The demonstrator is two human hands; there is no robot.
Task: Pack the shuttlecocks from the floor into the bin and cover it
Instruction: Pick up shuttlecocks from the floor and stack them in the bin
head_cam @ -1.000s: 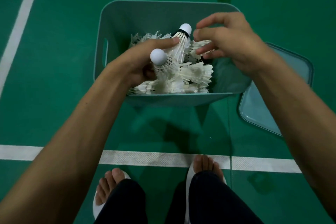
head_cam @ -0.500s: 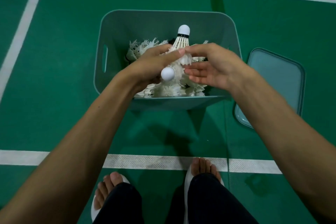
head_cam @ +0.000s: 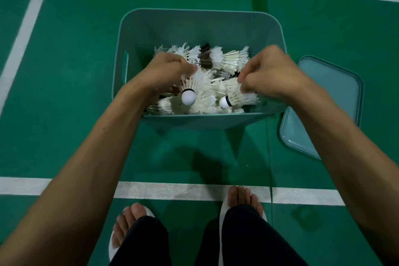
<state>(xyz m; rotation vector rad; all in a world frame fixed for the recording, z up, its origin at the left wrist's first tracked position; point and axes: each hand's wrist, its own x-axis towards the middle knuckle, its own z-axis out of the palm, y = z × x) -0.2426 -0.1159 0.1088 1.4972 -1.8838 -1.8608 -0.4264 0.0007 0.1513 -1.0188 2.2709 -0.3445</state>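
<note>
Head view: left hand point(head_cam: 170, 71) and right hand point(head_cam: 273, 74) each pinch shuttlecocks point(head_cam: 195, 86) inside bin point(head_cam: 194, 21).

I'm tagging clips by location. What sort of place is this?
Probably a badminton court: a green floor marked with white lines, and a bin holding many feather shuttlecocks.

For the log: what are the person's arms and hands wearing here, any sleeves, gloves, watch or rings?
Nothing that shows. The left hand and right hand are ungloved, no ring visible. The left forearm and right forearm are bare to the frame edge: no sleeve, watch or band. Below, dark trousers and white slippers.
</note>
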